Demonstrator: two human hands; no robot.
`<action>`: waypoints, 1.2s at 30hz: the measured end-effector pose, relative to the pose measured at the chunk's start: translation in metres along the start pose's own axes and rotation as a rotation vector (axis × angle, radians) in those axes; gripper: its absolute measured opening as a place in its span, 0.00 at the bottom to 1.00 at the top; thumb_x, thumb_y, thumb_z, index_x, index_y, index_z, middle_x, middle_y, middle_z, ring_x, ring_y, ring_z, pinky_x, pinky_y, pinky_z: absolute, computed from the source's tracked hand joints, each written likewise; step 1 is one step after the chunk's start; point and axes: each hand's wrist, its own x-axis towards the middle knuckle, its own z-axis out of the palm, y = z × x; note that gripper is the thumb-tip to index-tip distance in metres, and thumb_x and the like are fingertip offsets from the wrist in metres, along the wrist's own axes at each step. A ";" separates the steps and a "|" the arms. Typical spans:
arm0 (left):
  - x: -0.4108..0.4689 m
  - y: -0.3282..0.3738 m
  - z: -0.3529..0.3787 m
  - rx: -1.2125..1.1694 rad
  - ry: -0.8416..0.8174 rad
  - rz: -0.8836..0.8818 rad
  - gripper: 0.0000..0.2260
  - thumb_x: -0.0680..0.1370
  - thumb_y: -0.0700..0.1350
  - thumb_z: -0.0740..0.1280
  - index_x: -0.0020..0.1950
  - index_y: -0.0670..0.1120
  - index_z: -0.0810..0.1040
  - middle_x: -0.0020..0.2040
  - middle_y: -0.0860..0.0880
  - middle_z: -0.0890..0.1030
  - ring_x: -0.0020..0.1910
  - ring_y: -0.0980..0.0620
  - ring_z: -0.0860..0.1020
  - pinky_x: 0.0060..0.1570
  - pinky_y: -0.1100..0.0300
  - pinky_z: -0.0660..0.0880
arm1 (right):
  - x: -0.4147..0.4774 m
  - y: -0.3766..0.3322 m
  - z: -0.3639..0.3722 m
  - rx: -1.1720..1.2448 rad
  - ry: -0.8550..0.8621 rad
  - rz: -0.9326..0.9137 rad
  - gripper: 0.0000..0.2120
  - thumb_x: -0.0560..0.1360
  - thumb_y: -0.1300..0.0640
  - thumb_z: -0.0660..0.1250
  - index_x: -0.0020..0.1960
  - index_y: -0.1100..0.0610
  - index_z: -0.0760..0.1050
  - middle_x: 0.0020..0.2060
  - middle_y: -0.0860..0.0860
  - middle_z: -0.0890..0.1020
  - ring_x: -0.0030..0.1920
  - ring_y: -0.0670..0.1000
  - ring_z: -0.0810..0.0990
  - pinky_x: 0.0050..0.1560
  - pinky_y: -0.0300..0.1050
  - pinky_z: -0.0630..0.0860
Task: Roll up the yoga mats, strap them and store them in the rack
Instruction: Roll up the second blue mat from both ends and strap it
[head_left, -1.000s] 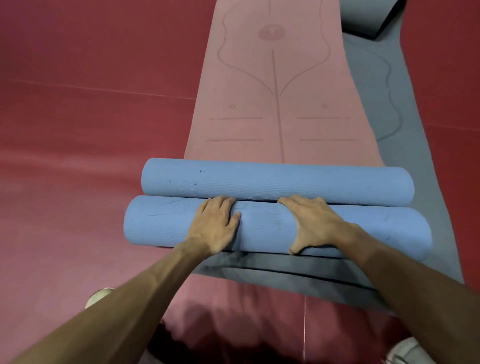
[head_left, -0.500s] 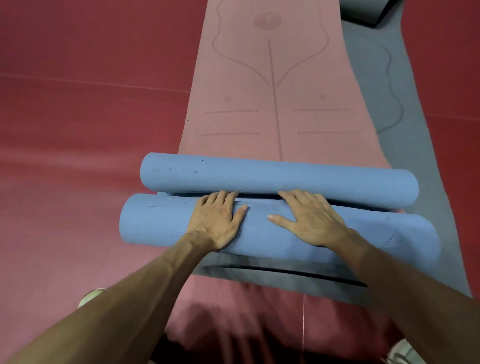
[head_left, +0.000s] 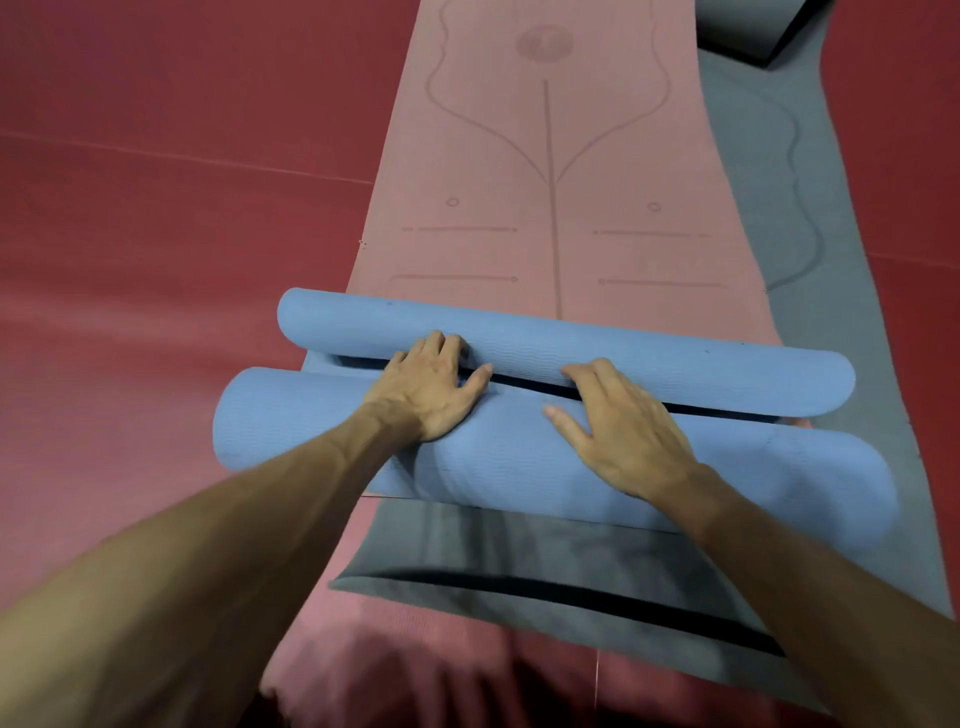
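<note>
We press left hand (head_left: 426, 389) and right hand (head_left: 628, 436), fingers (head_left: 597, 376) loosely spread, on the near blue roll (head_left: 311, 421) lying across the pink mat (head_left: 545, 208); it seems light, soft, springy, best held mid-length.

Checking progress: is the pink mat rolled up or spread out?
Spread: the pink mat lies flat, its printed lines showing, beyond the far blue roll.

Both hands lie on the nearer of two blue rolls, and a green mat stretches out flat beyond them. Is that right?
Not quite: the flat mat beyond the rolls is a pink mat with printed guide lines, not green. The head view shows it. The rest holds: left hand and right hand lie on the nearer blue roll, with the farther blue roll behind.
</note>
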 end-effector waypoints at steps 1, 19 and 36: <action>0.007 0.000 -0.002 -0.006 0.006 0.000 0.22 0.80 0.61 0.52 0.63 0.46 0.68 0.59 0.47 0.71 0.60 0.47 0.69 0.63 0.51 0.64 | -0.003 0.001 -0.001 -0.019 0.007 -0.058 0.27 0.78 0.38 0.52 0.65 0.57 0.71 0.54 0.52 0.76 0.54 0.56 0.77 0.55 0.51 0.72; -0.022 0.001 0.001 0.091 0.079 0.022 0.22 0.79 0.61 0.52 0.60 0.46 0.72 0.56 0.47 0.73 0.59 0.47 0.70 0.60 0.52 0.66 | -0.010 0.006 -0.002 -0.299 -0.217 -0.180 0.55 0.56 0.29 0.67 0.75 0.54 0.57 0.63 0.50 0.71 0.63 0.51 0.71 0.60 0.48 0.64; -0.132 0.010 0.044 0.194 0.153 0.055 0.25 0.77 0.58 0.47 0.57 0.47 0.77 0.50 0.49 0.79 0.52 0.47 0.76 0.59 0.51 0.66 | -0.085 -0.013 0.001 -0.069 -0.454 -0.112 0.57 0.57 0.26 0.71 0.77 0.49 0.52 0.70 0.46 0.67 0.69 0.50 0.67 0.69 0.46 0.62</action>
